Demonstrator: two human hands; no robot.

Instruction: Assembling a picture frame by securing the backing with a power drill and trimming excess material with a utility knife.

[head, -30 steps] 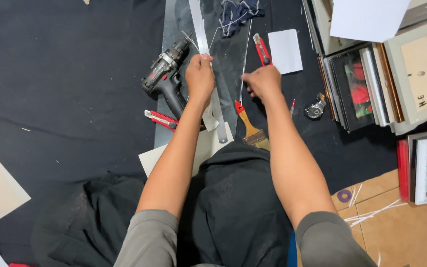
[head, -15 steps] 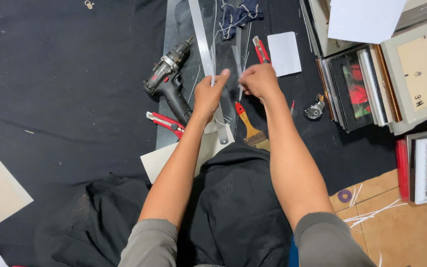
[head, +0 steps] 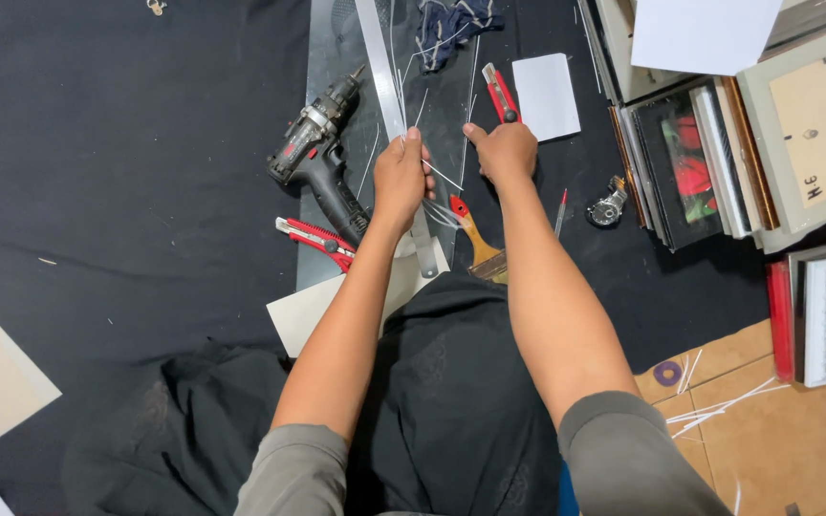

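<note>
Black floor cloth, tools everywhere
Left hand (head: 402,180) grip pinches thin strips (head: 442,175) on the ruler (head: 389,81); right hand (head: 504,151) clenched, contents unclear.

Drill (head: 322,158) left of ruler (head: 386,72); picture frames (head: 719,143) far right.

Both hands have shifted up the glass

The left hand (head: 402,177), which lay flat near the lower end of the ruler (head: 386,76) a second ago, now sits higher, fingers curled over thin strips (head: 442,175) of glass beside it. The right hand (head: 503,151) has closed into a fist further up, just below the red cutter (head: 501,94).
</note>
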